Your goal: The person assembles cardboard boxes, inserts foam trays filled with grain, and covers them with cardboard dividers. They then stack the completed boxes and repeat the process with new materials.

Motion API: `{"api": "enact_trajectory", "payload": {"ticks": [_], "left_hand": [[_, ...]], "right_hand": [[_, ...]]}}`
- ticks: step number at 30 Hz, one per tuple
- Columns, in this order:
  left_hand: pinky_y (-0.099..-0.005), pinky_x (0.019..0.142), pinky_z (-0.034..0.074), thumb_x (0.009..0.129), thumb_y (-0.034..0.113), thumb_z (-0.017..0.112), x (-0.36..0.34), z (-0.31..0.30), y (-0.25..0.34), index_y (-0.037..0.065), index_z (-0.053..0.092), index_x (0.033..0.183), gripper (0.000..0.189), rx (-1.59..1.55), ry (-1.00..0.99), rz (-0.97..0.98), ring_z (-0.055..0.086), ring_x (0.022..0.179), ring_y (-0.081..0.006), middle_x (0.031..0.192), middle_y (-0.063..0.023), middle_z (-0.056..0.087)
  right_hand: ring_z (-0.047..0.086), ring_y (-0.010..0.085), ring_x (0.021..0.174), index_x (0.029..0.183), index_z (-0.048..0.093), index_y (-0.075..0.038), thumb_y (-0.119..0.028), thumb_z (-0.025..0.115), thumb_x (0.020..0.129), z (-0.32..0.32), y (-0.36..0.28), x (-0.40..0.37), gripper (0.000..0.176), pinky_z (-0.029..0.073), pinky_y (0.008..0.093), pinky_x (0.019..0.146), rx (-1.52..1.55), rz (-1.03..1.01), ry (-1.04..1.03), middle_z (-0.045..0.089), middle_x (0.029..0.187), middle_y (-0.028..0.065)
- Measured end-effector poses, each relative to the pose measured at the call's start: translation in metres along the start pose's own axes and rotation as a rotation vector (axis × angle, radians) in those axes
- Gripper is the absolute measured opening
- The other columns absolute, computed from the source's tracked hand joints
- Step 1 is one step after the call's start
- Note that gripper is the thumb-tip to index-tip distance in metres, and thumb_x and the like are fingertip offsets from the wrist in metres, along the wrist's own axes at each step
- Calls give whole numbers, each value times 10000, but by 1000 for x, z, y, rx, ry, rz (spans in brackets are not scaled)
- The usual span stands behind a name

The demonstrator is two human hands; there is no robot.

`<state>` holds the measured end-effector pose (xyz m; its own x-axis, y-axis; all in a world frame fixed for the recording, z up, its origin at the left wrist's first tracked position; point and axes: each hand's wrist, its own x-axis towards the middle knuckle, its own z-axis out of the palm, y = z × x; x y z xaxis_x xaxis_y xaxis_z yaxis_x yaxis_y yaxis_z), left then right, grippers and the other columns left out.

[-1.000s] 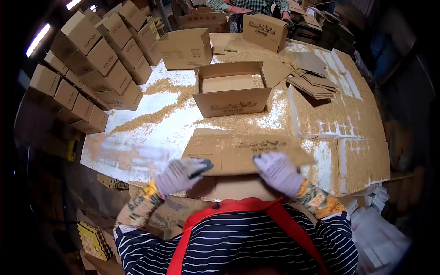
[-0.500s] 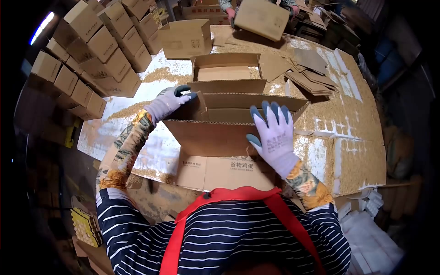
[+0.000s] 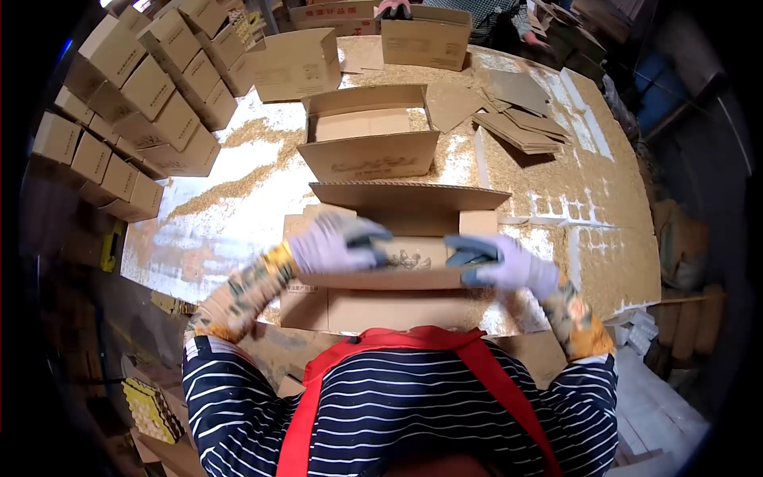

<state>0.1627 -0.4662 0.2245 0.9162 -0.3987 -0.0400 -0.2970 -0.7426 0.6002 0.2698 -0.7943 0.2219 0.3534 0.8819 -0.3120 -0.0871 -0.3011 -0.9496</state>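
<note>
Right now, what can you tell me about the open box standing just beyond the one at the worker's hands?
The open box looks like brown corrugated cardboard, longer than it is wide. It stands upright, open at the top, showing a paler interior with something small and light-coloured at its right end. Dark printing, a drawing above lettering, marks the front; the words are unreadable. It sits on the crumb-strewn table. Neither the left hand nor the right hand touches it.

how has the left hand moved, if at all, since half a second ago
Yes: the left hand moved rightward and down in view, judged against the flat cardboard stack.
</note>
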Motion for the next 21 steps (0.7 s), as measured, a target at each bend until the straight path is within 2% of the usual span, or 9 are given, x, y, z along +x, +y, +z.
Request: {"api": "enact_trajectory", "payload": {"ticks": [2, 3, 5, 6, 9, 12, 16, 20, 21], "left_hand": [[-372, 857, 556, 979, 350, 559, 1, -25, -48, 19, 585, 1288, 454, -1359, -111, -64, 689, 851, -270, 916, -154, 712], [-383, 947, 526, 1020, 348, 486, 2, -35, -51, -9, 446, 1399, 522, -1555, -96, 394, 654, 992, -264, 1106, -186, 663], [-367, 1017, 472, 933, 275, 627, 0, -20, -65, -4, 254, 1489, 725, -930, 573, 135, 592, 1129, -256, 1299, -178, 553], [-357, 1045, 448, 881, 238, 699, 0, -7, -63, 10, 164, 1528, 869, -475, 781, -25, 565, 1181, -248, 1380, -174, 500], [-336, 1001, 457, 750, 156, 817, 15, 11, -53, 91, 49, 1568, 1124, -543, 502, -363, 466, 1263, -233, 1491, -172, 362], [-356, 1007, 452, 711, 148, 845, 23, 20, -59, 94, 40, 1568, 1177, -734, 523, -423, 427, 1298, -244, 1493, -178, 344], [-410, 1145, 318, 584, 210, 919, 22, 25, -57, 57, 44, 1559, 1319, -344, 769, -125, 354, 1383, -313, 1522, -198, 276], [-377, 1069, 367, 828, 309, 735, 27, 26, -111, -4, 126, 1525, 977, -408, 441, -305, 431, 1301, -319, 1416, -250, 407], [-379, 1007, 418, 888, 352, 670, 23, 24, -135, -31, 173, 1501, 877, -272, 227, -331, 505, 1219, -329, 1330, -274, 486]], "right_hand": [[658, 164, 994, 1344, 530, -34, -43, 635, 858, -21, 10, 19, 498, 544, 273, 881, 107, 38, 137, 675, 1083, 93], [668, 146, 923, 1284, 587, -49, -49, 625, 868, -27, 14, 28, 418, 554, 256, 816, 74, 21, 214, 688, 995, 69], [670, 157, 813, 1131, 662, -78, -91, 623, 880, -13, -17, 27, 255, 545, 289, 731, -352, 224, 384, 686, 879, 49], [657, 179, 772, 1000, 675, -93, -146, 663, 839, -9, 19, 33, 170, 537, 327, 679, -822, -400, 553, 673, 881, 45], [584, 331, 1040, 1077, 654, -149, -269, 741, 738, 6, -15, 30, 370, 460, 470, 932, -1768, -884, 389, 602, 1092, 106], [502, 403, 1155, 1183, 606, -133, -388, 752, 726, -20, -43, 40, 544, 369, 524, 1031, -1706, -603, 700, 549, 1215, 161], [357, 425, 1344, 1436, 370, 10, -664, 562, 822, 2, 7, 27, 931, 264, 525, 1132, -1543, -151, 349, 409, 1391, 311], [248, 448, 1418, 1475, 325, -6, -640, 641, 781, 10, 30, 11, 992, 192, 520, 1174, -1373, -103, 380, 292, 1484, 324], [282, 425, 1406, 1481, 308, 6, -606, 662, 799, 12, 49, 15, 983, 210, 508, 1172, -1154, -196, 696, 306, 1488, 304]]}}
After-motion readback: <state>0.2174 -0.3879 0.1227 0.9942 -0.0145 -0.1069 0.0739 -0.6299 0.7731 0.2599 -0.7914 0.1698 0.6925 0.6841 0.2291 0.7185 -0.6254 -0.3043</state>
